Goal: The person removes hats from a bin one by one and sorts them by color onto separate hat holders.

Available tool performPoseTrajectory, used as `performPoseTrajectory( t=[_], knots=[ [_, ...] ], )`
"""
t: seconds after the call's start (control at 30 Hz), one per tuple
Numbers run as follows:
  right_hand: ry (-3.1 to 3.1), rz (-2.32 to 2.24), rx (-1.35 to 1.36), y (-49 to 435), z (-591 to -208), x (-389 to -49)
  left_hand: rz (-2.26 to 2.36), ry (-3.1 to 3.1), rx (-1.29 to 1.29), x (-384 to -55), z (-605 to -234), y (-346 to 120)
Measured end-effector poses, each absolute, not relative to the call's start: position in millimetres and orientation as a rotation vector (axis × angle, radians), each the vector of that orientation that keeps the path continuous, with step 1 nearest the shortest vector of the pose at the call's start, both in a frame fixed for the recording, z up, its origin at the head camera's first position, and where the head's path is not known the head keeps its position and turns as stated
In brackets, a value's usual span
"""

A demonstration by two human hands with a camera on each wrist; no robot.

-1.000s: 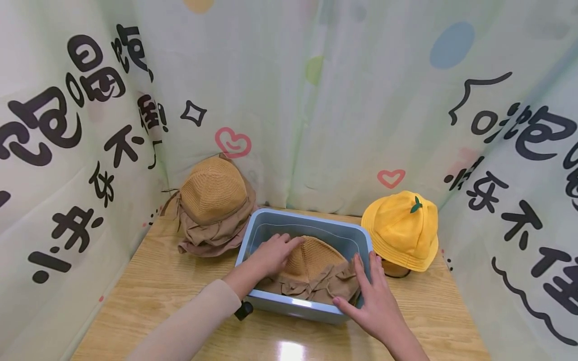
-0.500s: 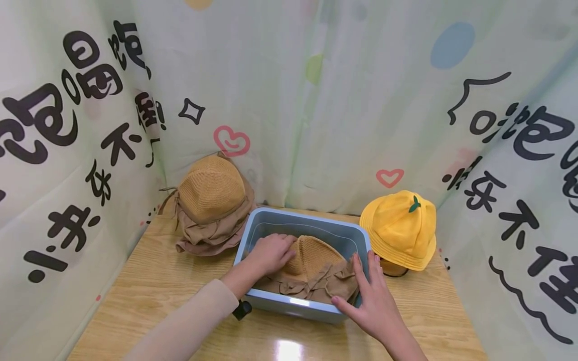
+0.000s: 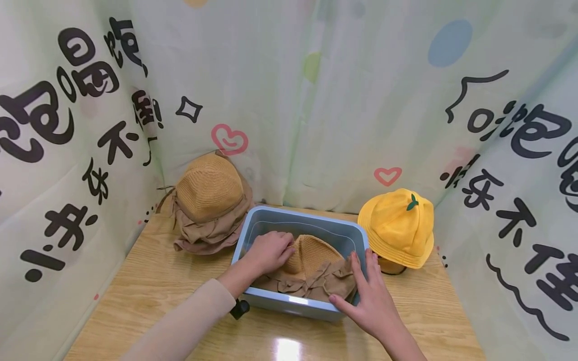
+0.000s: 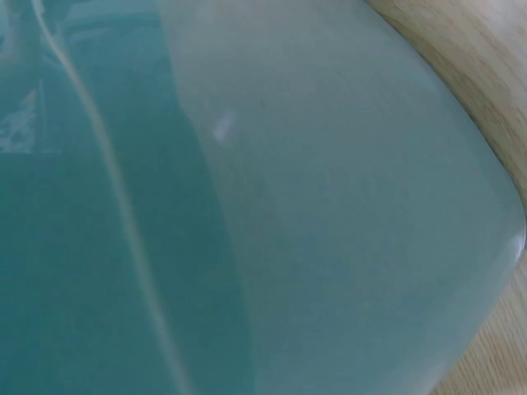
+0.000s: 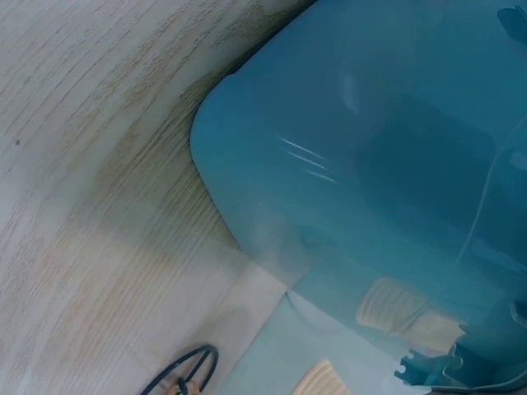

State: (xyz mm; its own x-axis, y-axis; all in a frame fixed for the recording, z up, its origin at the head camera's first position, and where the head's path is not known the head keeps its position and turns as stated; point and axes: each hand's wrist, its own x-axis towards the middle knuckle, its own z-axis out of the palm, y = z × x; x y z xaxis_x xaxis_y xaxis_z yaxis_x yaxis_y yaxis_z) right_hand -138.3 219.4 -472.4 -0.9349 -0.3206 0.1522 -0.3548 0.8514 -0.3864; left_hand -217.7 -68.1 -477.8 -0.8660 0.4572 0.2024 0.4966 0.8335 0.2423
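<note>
A tan straw hat with a brown cloth brim (image 3: 311, 255) lies inside a blue plastic bin (image 3: 289, 299). My left hand (image 3: 271, 250) reaches over the bin's left side, its bent fingers against the left of the crown; whether they grip it is hidden. My right hand (image 3: 370, 301) rests on the bin's right corner, fingers fairly straight over the right rim and thumb at the front rim. The left wrist view has only the bin's outer wall (image 4: 346, 197) and some table. In the right wrist view, the bin's wall (image 5: 280, 164) appears without the hand.
Left of the bin, another straw hat with a brown brim (image 3: 209, 188) stands on the wooden table (image 3: 149, 281). A yellow hat with a green sprout (image 3: 399, 228) sits at the right, above something brown with a black cord (image 3: 393, 268). Printed curtains (image 3: 271, 90) enclose the table.
My left hand has shifted slightly left and its fingers have bent more, uncovering more of the crown. The right hand keeps its place on the bin. The whole view has drifted slightly.
</note>
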Motion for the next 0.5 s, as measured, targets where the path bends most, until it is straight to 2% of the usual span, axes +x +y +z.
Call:
performPoseTrajectory(
  t=[0.5],
  knots=[
    [-2.945,0.648,0.536,218.6,-469.7,-137.5,-0.489,-2.751,-0.776,-217.5,-475.1,-70.0]
  ],
)
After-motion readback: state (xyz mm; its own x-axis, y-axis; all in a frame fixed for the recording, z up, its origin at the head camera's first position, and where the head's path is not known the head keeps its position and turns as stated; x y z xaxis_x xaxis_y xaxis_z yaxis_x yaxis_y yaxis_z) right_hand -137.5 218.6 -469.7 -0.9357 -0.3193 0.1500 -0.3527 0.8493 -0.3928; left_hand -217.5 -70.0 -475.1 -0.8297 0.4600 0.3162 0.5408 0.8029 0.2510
